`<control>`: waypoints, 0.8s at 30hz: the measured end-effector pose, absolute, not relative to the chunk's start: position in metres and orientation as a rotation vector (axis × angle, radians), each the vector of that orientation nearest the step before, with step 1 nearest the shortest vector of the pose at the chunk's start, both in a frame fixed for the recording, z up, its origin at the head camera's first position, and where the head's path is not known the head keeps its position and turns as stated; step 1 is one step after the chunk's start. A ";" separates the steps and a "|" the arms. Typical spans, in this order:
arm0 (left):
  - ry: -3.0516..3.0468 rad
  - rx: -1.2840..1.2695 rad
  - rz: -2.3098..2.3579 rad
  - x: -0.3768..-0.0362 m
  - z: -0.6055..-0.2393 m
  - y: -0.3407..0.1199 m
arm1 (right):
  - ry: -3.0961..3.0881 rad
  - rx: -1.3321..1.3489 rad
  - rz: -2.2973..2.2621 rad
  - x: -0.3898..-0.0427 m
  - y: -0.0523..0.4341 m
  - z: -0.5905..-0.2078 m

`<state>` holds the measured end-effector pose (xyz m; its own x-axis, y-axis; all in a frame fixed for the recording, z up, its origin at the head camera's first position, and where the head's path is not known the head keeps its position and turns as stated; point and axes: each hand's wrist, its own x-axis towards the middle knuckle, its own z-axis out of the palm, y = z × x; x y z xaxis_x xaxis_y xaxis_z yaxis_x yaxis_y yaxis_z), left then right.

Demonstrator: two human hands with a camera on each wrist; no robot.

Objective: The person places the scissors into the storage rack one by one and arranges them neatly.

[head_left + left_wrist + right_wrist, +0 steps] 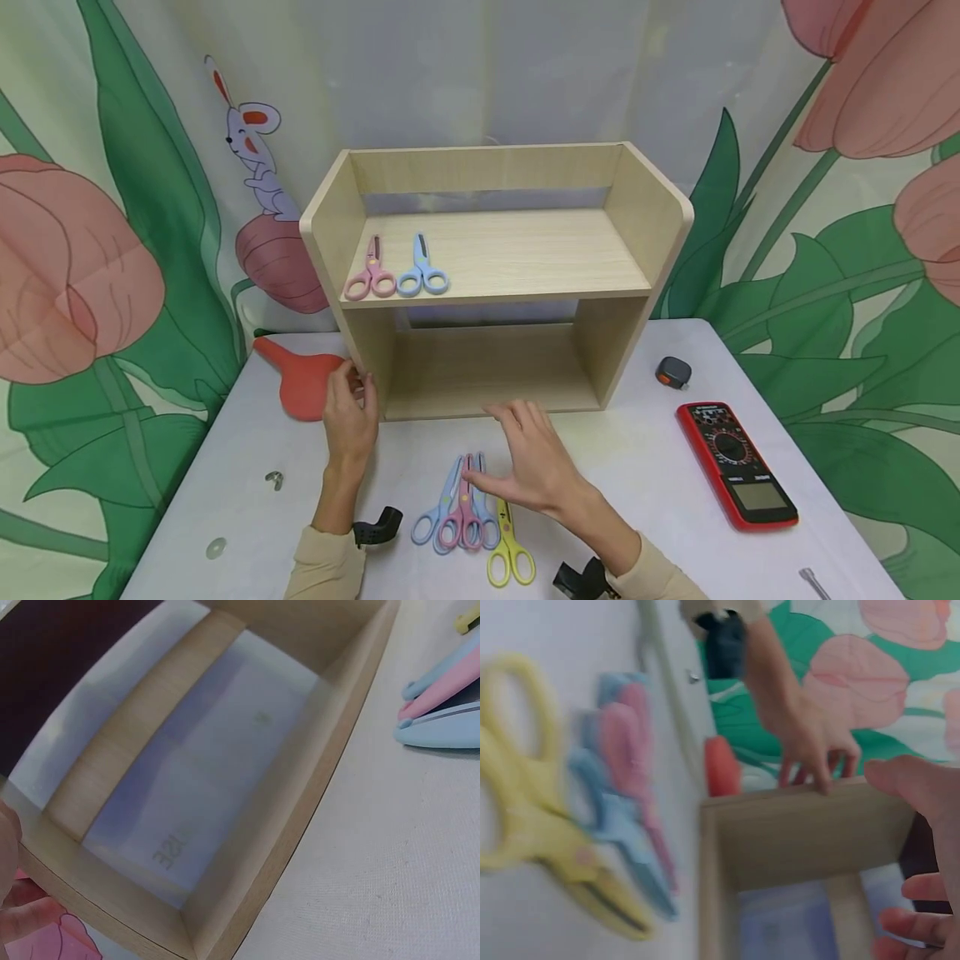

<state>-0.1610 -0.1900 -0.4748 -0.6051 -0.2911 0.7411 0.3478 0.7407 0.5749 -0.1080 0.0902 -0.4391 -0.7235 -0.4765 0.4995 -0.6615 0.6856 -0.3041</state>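
A two-tier wooden shelf (480,295) stands at the back of the white table. My left hand (351,408) is at its left side panel (127,915); in the left wrist view the thumb lies on one side of the panel edge and the fingers on the other, gripping it. My right hand (536,458) is spread with nothing in it, in front of the lower tier and above several scissors. Those include pink scissors (470,527), blue scissors (426,525) and yellow scissors (510,554). On the upper tier lie other pink scissors (370,279) and blue scissors (422,277).
An orange-red paddle-shaped thing (303,379) lies left of the shelf. At right are a small black tape measure (673,372), a red multimeter (738,467) and a metal rod end (813,582). A small metal piece (275,479) and a clear disc (216,547) lie at left.
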 end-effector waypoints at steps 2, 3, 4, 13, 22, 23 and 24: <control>-2.030 -0.044 -0.899 -0.161 -0.475 -0.190 | -2.536 0.893 0.653 -0.101 0.095 -0.449; -2.030 -0.044 -0.900 -0.161 -0.475 -0.190 | -2.548 0.894 0.650 -0.097 0.097 -0.453; -2.030 -0.042 -0.898 -0.162 -0.476 -0.191 | -2.561 0.894 0.647 -0.093 0.100 -0.458; -2.008 -0.051 -0.891 -0.162 -0.477 -0.191 | -2.736 0.857 0.655 -0.059 0.119 -0.500; -2.035 -0.036 -0.877 -0.161 -0.476 -0.192 | -3.001 0.829 0.575 -0.042 0.126 -0.516; -2.043 -0.031 -0.873 -0.161 -0.476 -0.192 | -3.013 0.828 0.566 -0.042 0.126 -0.516; -2.040 -0.034 -0.875 -0.161 -0.476 -0.192 | -3.020 0.826 0.552 -0.042 0.126 -0.515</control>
